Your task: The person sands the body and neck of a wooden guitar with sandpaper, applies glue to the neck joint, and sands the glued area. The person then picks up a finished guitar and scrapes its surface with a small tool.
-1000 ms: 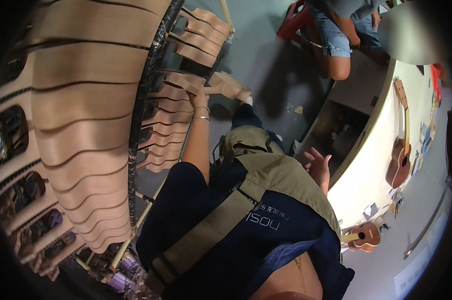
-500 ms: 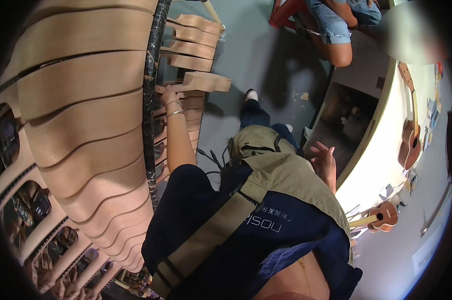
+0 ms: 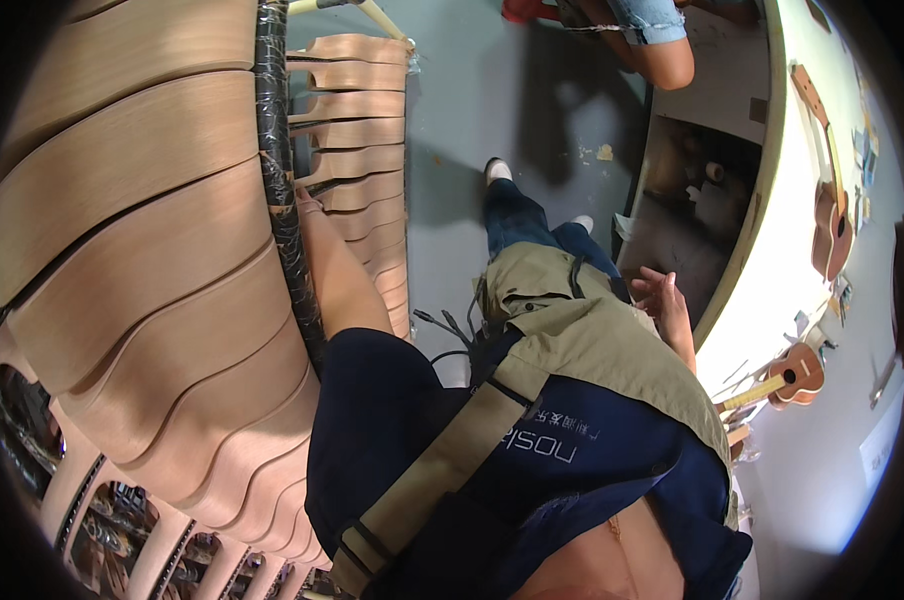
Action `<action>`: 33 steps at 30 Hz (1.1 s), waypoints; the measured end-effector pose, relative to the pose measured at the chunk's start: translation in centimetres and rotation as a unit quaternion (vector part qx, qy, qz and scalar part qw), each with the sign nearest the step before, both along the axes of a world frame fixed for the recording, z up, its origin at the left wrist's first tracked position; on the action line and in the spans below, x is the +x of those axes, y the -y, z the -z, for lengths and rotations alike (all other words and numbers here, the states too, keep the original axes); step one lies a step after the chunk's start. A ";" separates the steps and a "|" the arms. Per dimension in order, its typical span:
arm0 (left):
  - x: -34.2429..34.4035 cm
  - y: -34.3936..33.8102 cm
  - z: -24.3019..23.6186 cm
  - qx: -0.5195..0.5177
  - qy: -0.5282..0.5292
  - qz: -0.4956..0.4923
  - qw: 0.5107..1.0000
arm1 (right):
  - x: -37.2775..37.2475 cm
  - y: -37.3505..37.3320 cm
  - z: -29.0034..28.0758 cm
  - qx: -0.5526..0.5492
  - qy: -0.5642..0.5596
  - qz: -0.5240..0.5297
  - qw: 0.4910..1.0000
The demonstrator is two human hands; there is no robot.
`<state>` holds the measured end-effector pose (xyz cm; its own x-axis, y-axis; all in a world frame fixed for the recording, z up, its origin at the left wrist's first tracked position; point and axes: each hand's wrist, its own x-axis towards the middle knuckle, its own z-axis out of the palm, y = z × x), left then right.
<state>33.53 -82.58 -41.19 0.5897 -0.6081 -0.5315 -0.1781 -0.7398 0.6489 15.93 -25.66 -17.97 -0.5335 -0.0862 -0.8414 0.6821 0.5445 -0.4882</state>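
stacked on edge in a tight row along the black foam-wrapped rack rail [image 3: 277,200]: pale curved wooden guitar bodies [image 3: 142,260], side by side, likely stood that way so the thin sides carry no load and each one can be drawn out singly. more of the same unfinished bodies [image 3: 357,120] just beyond the rail, toward the grey floor [image 3: 472,110].

left hand [image 3: 302,197] raised up against the rail, forearm running along it, hand right at the edge of the nearest body. fingers mostly hidden behind the rail and the wood, so cannot tell whether the grip is spread, closed, or pinching a body; contact with the rail itself looks likely.

right hand [image 3: 660,300] well away from the rail, hanging beside the olive apron [image 3: 592,340], just short of the curved white tabletop [image 3: 772,250]. grip loosely spread, fingers slightly curled, holding nothing and touching nothing.

farther from the rail, on the tabletop: a finished small brown guitar [image 3: 830,225] lying flat, and another small guitar with a pale neck [image 3: 787,378] nearer the apron. at the top, far from the rail, another person's bare leg [image 3: 662,55].
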 end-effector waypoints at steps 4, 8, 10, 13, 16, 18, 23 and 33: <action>1.7 0.7 1.3 -0.018 0.011 0.004 1.000 | -0.4 0.5 -0.8 -0.001 0.010 -0.011 1.000; 3.9 0.2 1.9 -0.042 0.011 0.004 0.999 | -0.4 0.2 -1.3 0.017 0.008 -0.031 0.999; 4.2 -1.7 2.0 -0.049 0.001 0.017 0.999 | -0.3 -0.7 -0.9 0.019 -0.003 -0.043 0.999; 3.8 -5.5 1.2 -0.047 -0.074 0.098 0.991 | 0.4 -1.5 -0.1 0.014 0.005 -0.028 0.999; 3.5 -9.9 2.3 -0.085 -0.160 0.229 0.956 | -0.2 -1.8 0.2 0.004 -0.012 -0.068 0.998; 2.4 -13.2 2.8 -0.177 -0.125 0.308 0.926 | -0.3 -2.3 0.4 -0.004 -0.032 -0.081 0.996; -7.5 -23.1 -10.0 -0.236 -0.146 0.332 0.902 | 0.2 -5.2 1.0 -0.029 -0.063 -0.069 0.995; -15.2 -34.3 -37.6 -0.154 -0.688 0.521 0.481 | 0.1 -16.4 -0.7 -0.150 -0.228 0.106 0.956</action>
